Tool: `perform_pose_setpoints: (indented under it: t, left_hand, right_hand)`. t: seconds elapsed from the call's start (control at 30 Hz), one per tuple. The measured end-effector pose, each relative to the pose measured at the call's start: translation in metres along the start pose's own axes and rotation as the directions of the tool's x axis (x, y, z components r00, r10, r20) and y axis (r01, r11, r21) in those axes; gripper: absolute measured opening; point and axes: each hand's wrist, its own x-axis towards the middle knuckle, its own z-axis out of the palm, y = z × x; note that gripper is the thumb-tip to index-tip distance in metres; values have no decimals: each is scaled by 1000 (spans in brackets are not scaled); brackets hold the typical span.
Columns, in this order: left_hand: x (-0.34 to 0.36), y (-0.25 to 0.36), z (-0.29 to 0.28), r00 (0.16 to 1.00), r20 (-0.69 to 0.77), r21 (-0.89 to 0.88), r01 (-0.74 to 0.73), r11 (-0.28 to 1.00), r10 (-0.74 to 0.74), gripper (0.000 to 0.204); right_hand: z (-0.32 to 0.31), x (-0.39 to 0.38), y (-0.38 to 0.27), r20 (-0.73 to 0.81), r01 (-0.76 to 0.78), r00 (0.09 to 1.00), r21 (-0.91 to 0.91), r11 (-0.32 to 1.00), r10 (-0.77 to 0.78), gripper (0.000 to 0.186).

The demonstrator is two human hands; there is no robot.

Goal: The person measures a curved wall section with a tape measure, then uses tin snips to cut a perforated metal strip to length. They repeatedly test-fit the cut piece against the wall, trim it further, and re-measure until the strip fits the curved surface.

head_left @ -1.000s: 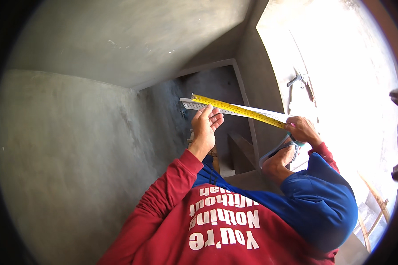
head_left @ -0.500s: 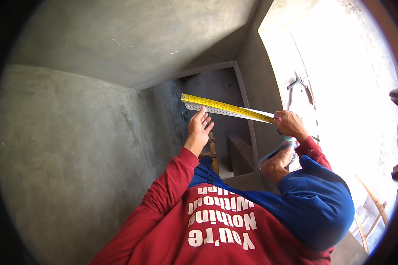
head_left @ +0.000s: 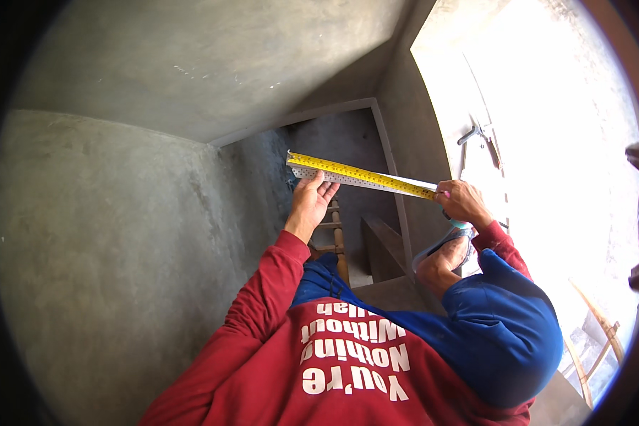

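Note:
A yellow tape measure blade (head_left: 366,175) is stretched along a white perforated strip (head_left: 355,182), which lies just under it and slants slightly down to the right. My left hand (head_left: 309,204) pinches the strip near its left end, thumb on top and fingers below. At the other end, my right hand (head_left: 464,201) is closed round the tape measure, with the strip's right end beside it. The tape's case is mostly hidden in that hand. The blade's hooked tip reaches the strip's left end.
Grey plastered walls (head_left: 121,241) rise at the left and ahead. To the right is a bright ledge (head_left: 539,163) with a dark-handled tool (head_left: 468,135) on it. Below my hands stands a wooden ladder (head_left: 337,238). My sandalled foot (head_left: 444,255) rests beside the ledge.
My left hand has moved slightly left and its fingers have closed on the strip. The tape and strip have shifted a little left with my hands.

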Motion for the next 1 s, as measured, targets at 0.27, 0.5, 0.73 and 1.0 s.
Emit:
perform_pose_setpoints:
  t: [0.27,0.5,0.73,1.0]
  left_hand:
    - [1,3,1,1000,11,11,-14,1000,14,17]
    - [-2,4,2,999,34,20,-11,1000,11,17]
    - [0,4,2,998,55,28,-17,999,16,19]
    - [-1,5,4,1000,21,31,-19,999,18,19]
  right_hand:
    - [-3,2,-4,11,-13,1000,-32,999,14,25]
    - [-5,4,-2,7,0,1000,8,1000,0,25]
    - [-4,7,-2,14,-12,1000,-30,999,12,26]
    - [-2,8,1,9,-3,1000,-10,1000,3,27]
